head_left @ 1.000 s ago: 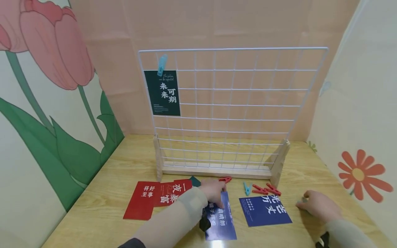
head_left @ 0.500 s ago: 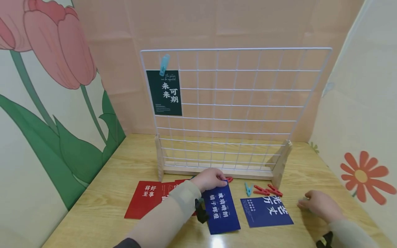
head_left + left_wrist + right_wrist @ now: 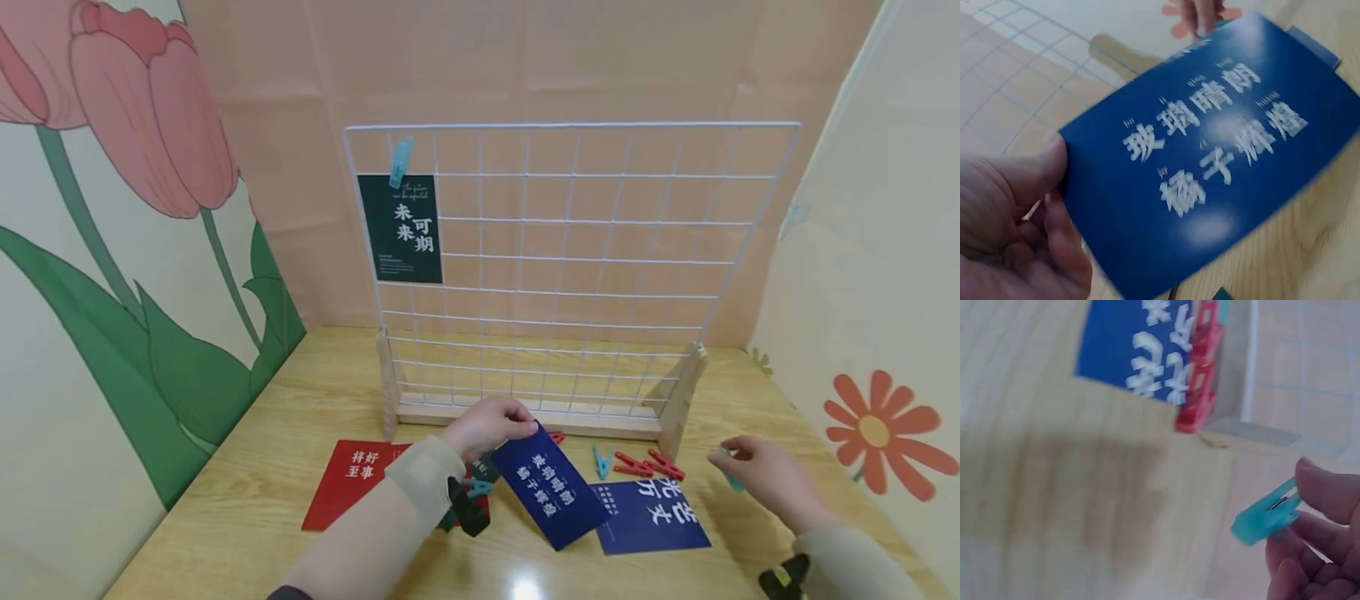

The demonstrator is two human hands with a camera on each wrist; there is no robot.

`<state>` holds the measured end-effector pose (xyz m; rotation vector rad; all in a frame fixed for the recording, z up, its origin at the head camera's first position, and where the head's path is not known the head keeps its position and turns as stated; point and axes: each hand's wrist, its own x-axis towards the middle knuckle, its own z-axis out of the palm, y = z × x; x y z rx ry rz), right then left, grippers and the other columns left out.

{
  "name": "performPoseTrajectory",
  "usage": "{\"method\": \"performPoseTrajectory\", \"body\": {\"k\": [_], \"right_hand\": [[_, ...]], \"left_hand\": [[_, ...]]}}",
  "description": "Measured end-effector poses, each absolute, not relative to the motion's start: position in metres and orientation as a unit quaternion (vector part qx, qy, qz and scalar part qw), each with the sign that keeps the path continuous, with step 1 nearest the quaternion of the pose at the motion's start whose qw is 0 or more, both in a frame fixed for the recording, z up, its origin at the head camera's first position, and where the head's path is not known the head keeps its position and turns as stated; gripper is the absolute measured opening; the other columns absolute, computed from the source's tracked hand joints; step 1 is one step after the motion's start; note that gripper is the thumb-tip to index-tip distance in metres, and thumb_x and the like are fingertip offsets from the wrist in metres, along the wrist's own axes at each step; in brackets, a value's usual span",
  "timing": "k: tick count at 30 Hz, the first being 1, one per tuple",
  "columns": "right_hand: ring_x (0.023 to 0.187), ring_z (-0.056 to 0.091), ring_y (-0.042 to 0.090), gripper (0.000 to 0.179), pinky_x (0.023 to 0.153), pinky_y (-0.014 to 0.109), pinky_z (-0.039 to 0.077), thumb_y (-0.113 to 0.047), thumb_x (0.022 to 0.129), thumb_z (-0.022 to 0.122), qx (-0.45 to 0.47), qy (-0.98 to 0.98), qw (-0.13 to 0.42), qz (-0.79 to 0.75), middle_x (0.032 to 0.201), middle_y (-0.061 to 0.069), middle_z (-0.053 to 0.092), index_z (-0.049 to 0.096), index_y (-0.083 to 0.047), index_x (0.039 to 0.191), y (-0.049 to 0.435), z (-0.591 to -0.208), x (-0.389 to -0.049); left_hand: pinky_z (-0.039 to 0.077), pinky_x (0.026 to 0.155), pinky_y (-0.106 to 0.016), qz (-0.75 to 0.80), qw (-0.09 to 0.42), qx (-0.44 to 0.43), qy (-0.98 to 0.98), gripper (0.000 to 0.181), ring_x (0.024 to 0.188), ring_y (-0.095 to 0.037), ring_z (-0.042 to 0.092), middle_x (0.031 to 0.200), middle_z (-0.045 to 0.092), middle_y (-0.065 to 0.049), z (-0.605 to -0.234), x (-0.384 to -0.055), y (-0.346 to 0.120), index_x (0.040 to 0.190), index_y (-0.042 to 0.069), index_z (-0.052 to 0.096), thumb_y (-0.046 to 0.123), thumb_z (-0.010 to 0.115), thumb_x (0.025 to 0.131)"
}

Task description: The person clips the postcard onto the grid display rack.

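My left hand (image 3: pixel 491 425) pinches a dark blue card (image 3: pixel 551 487) with white characters by one end, between thumb and fingers. The card hangs tilted above the table, its lower corner overlapping a second blue card (image 3: pixel 656 521) in the head view. On the right, my right hand (image 3: pixel 768 475) pinches a teal clothespin (image 3: pixel 1266 515) by its handle end, jaws pointing away from the fingers. Behind both hands stands a white wire grid rack on a wooden base (image 3: pixel 525 417). A dark green card (image 3: pixel 401 229) hangs at its upper left, clipped by a light blue clothespin (image 3: pixel 401 162).
Red cards (image 3: pixel 330 492) lie at the left, partly hidden by the left sleeve. Another green card (image 3: pixel 486 468) and a blue clothespin (image 3: pixel 476 487) show beside the left wrist. Red clothespins (image 3: pixel 633 464) and a light blue clothespin (image 3: pixel 602 461) lie before the base.
My left hand has lifted the blue card off the table and swung its lower end to the right, uncovering a green card. My right hand has risen slightly with the teal clothespin.
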<state>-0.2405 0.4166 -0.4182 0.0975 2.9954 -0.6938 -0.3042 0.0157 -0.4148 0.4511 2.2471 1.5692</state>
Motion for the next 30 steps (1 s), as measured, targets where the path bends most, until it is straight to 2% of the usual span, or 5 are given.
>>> {"method": "performPoseTrajectory", "body": {"k": [6, 14, 21, 27, 30], "right_hand": [[0.095, 0.060, 0.042, 0.084, 0.071, 0.052, 0.049, -0.063, 0.092, 0.046, 0.045, 0.965, 0.015, -0.259, 0.118, 0.034, 0.056, 0.047, 0.014, 0.127, 0.402, -0.397, -0.238], [0.096, 0.061, 0.034, 0.075, 0.072, 0.047, 0.050, -0.057, 0.092, 0.053, 0.017, 0.947, -0.021, -0.320, 0.117, 0.025, 0.061, 0.049, 0.008, 0.129, 0.374, -0.371, -0.230], [0.106, 0.057, 0.038, 0.071, 0.079, 0.051, 0.049, -0.054, 0.093, 0.054, -0.022, 0.937, -0.044, -0.345, 0.121, 0.022, 0.059, 0.048, 0.004, 0.133, 0.342, -0.348, -0.227], [0.112, 0.055, 0.039, 0.069, 0.084, 0.054, 0.046, -0.053, 0.095, 0.052, -0.051, 0.930, -0.043, -0.362, 0.128, 0.021, 0.056, 0.045, -0.001, 0.140, 0.321, -0.327, -0.230], [0.110, 0.058, 0.032, 0.063, 0.087, 0.047, 0.048, -0.049, 0.096, 0.052, -0.072, 0.921, -0.055, -0.379, 0.125, 0.019, 0.058, 0.048, -0.001, 0.137, 0.313, -0.316, -0.233]], "left_hand": [[0.051, 0.071, -0.032, 0.563, 0.164, 0.174, 0.791, 0.013, 0.074, -0.018, 0.059, 0.084, 0.063, -0.003, -0.413, -0.303, 0.004, 0.090, 0.011, 0.065, 0.024, 0.065, 0.093], [0.054, 0.074, -0.033, 0.557, 0.132, 0.197, 0.796, 0.012, 0.076, -0.019, 0.062, 0.084, 0.063, -0.006, -0.397, -0.302, -0.014, 0.092, 0.012, 0.063, 0.025, 0.063, 0.094], [0.054, 0.074, -0.035, 0.578, 0.093, 0.194, 0.787, 0.007, 0.077, -0.024, 0.059, 0.088, 0.060, -0.008, -0.382, -0.302, -0.030, 0.100, 0.011, 0.061, 0.016, 0.061, 0.096], [0.053, 0.074, -0.034, 0.568, 0.049, 0.189, 0.800, 0.011, 0.075, -0.021, 0.059, 0.084, 0.061, -0.007, -0.369, -0.306, -0.044, 0.100, 0.012, 0.060, 0.022, 0.058, 0.098], [0.052, 0.072, -0.032, 0.565, 0.027, 0.188, 0.803, 0.012, 0.075, -0.021, 0.058, 0.084, 0.060, -0.008, -0.358, -0.309, -0.052, 0.100, 0.011, 0.061, 0.022, 0.058, 0.097]]}}
